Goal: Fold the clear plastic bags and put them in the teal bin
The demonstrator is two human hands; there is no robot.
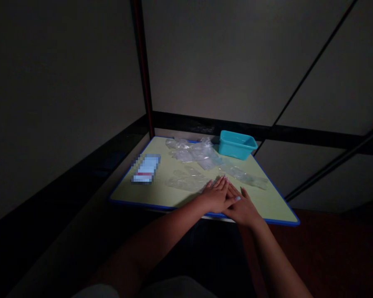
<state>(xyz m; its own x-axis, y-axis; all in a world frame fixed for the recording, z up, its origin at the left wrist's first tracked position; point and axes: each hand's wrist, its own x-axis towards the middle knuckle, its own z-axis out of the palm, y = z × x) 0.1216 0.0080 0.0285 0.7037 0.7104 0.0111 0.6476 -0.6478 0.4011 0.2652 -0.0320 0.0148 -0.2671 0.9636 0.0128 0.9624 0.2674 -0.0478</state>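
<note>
My left hand point(216, 198) lies palm down near the table's front edge, its fingers stretched out and its thumb crossing onto my right hand point(244, 207). The right hand rests flat as well, its fingers partly hidden beneath the left. Neither hand holds anything that I can see. Just past the left fingers lies a thin clear plastic piece point(186, 180) with finger-like lobes, flat on the table. Another crumpled clear plastic piece point(247, 177) stretches out beyond the right fingers. Farther back is a heap of clear plastic point(192, 152), whose separate pieces I cannot tell apart.
The pale yellow table point(161, 196) has a blue edge and stands in a dim corner against walls. A turquoise plastic basin point(236, 147) sits at the back right. On the left lies a blurred, pixelated rectangular object point(146, 167), perhaps a phone.
</note>
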